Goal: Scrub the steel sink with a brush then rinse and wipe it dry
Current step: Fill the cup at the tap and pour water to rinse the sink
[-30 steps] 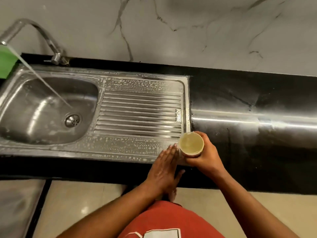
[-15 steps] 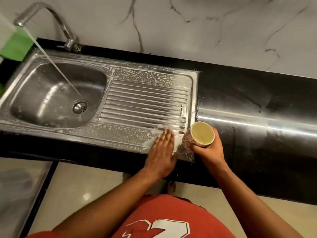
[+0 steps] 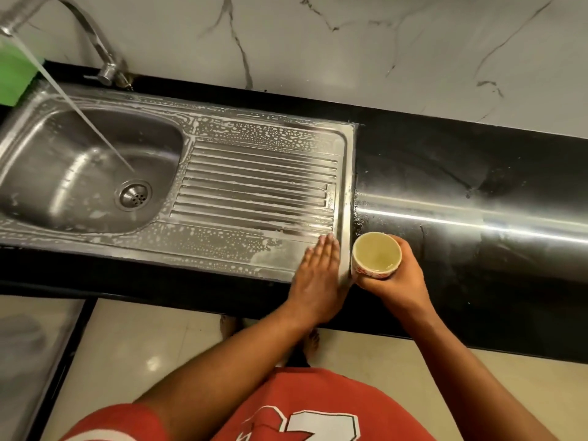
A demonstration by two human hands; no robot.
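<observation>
The steel sink [image 3: 273,128] lies in a black counter, its bowl on the left and a ribbed drainboard [image 3: 254,189] on the right, both flecked with soap suds. My left hand [image 3: 315,275] lies flat with straight fingers on the drainboard's near right corner. Just right of it, my right hand [image 3: 397,281] grips a small patterned cup [image 3: 375,256], held upright at the sink's right edge with a little liquid inside. Water streams from the tap [image 3: 92,36] into the bowl near the drain [image 3: 133,195]. No brush is in view.
A black stone counter [image 3: 461,192] runs to the right of the sink under a marble wall. A green object [image 3: 14,78] sits at the far left behind the sink. A tiled floor and my feet show below the counter edge.
The cup went from tilted toward the drainboard back to upright. My flat left hand slid up the drainboard's near right corner, where the suds are now smeared.
</observation>
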